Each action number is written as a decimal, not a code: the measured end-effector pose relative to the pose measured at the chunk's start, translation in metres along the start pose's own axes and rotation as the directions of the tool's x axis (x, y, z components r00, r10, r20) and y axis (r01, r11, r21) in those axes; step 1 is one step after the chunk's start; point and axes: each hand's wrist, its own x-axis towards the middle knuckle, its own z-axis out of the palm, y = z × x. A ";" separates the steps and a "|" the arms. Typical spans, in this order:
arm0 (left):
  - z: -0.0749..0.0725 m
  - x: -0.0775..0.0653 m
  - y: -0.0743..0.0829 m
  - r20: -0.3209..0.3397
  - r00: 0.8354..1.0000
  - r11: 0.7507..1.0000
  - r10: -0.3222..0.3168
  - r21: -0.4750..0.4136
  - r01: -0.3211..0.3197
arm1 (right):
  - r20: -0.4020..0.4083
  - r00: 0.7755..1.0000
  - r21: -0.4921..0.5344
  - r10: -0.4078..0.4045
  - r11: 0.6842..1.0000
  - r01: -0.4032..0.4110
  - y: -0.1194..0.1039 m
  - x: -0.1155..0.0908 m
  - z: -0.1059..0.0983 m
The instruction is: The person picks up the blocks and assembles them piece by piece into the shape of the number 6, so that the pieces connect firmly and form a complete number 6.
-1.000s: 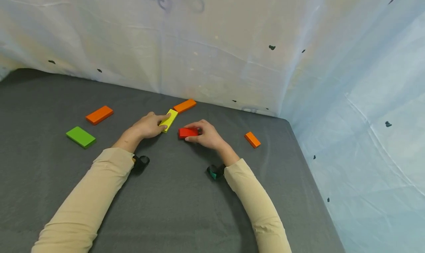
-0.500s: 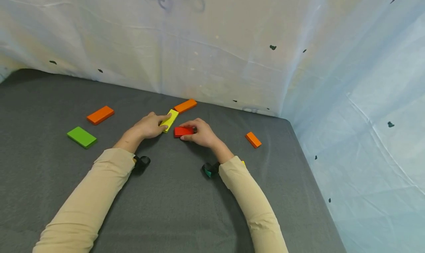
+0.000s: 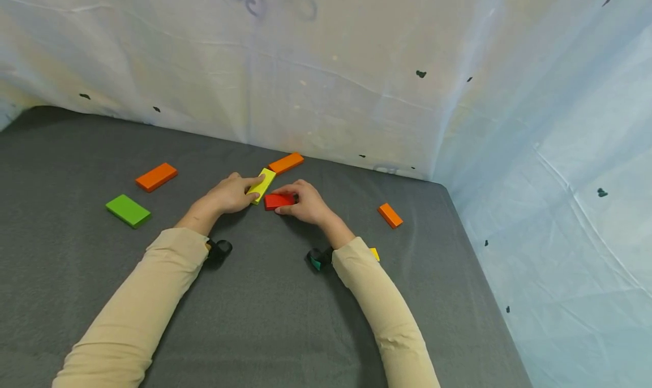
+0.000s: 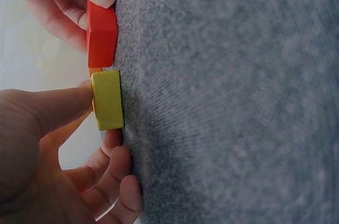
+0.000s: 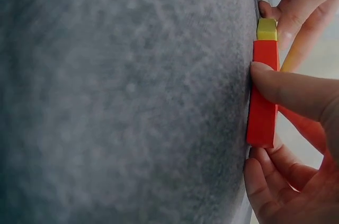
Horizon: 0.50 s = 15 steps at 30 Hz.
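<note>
In the head view my left hand holds a yellow rectangular block lying flat on the dark grey cloth. Its thumb presses the block's upper edge in the left wrist view, with the other fingers curled low behind. From the right, my right hand grips a red block between thumb and fingers, at cloth level. The red block's left end is right by the yellow block's near end. An orange block lies at the yellow block's far end, running off to the right.
Another orange block and a green block lie on the left. A smaller orange block lies on the right. Part of a yellow piece shows beside the right sleeve. A pale sheet hangs behind the cloth.
My right hand has slid the red block leftward up to the yellow block. A yellow piece has come into view beside the right sleeve. The left hand stays on the yellow block.
</note>
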 end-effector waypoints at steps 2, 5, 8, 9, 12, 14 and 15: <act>0.000 0.000 0.000 0.000 1.000 1.000 0.001 -0.002 -0.001 | 0.000 1.000 -0.001 0.002 1.000 -0.002 0.000 0.001 0.001; 0.000 0.001 0.000 -0.001 1.000 1.000 0.001 -0.005 -0.001 | 0.004 1.000 0.004 0.021 1.000 -0.021 -0.002 0.002 0.001; 0.000 0.001 -0.001 -0.001 1.000 1.000 0.004 -0.006 -0.004 | 0.008 0.999 0.012 0.039 0.999 -0.039 -0.003 0.002 0.002; 0.000 0.001 -0.001 0.000 1.000 1.000 0.005 -0.006 -0.005 | 0.009 0.999 0.013 0.044 0.999 -0.044 -0.004 0.003 0.002; 0.000 0.001 -0.001 -0.001 1.000 1.000 0.009 -0.007 -0.009 | 0.010 0.999 0.015 0.046 0.999 -0.047 -0.004 0.003 0.002; 0.000 0.001 -0.001 0.000 1.000 1.000 0.008 -0.009 -0.008 | 0.009 0.999 0.013 0.045 0.999 -0.045 -0.005 0.004 0.002; 0.000 0.001 -0.001 0.000 1.000 1.000 0.005 -0.011 -0.005 | 0.010 0.999 0.014 0.044 0.999 -0.044 -0.005 0.004 0.002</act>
